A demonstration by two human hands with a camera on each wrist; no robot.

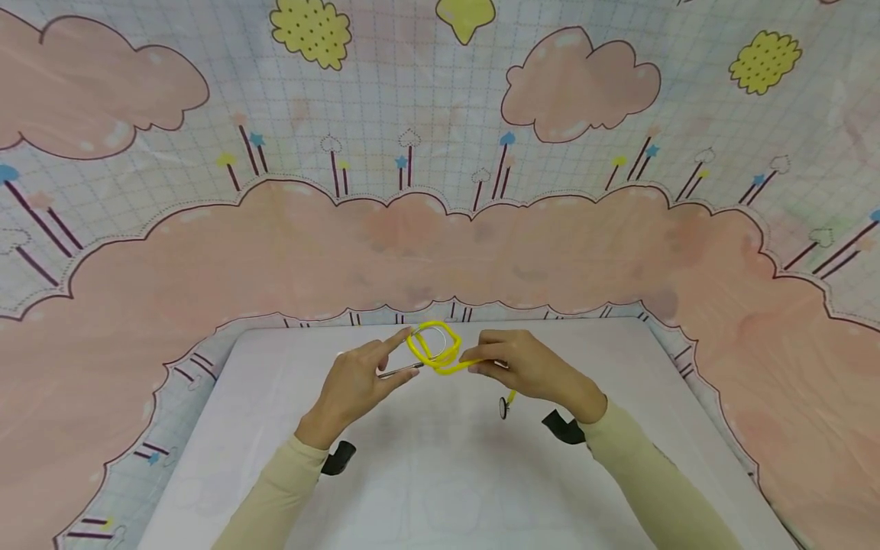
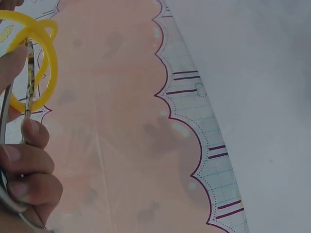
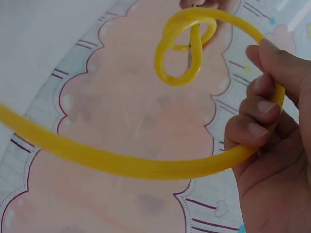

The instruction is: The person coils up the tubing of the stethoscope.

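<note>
Held up above the white table is a stethoscope with yellow tubing (image 1: pixel 440 369), its tube wound into a small coil of loops. My left hand (image 1: pixel 354 386) grips the metal ear tubes (image 2: pixel 30 85) at the coil's left side, its index finger reaching up to the loops. On the other side, my right hand (image 1: pixel 525 367) pinches the yellow tube (image 3: pixel 146 167) between thumb and fingers. From that hand a length of tube hangs down to the round chest piece (image 1: pixel 504 408). In the right wrist view the coil (image 3: pixel 177 48) sits beyond the right fingers, near the left hand.
The white table (image 1: pixel 412 473) lies under both hands. Around and behind it hangs a cloth (image 1: pixel 440 244) printed with pink clouds and stars. Black pieces (image 1: pixel 339 458) show at both wrists.
</note>
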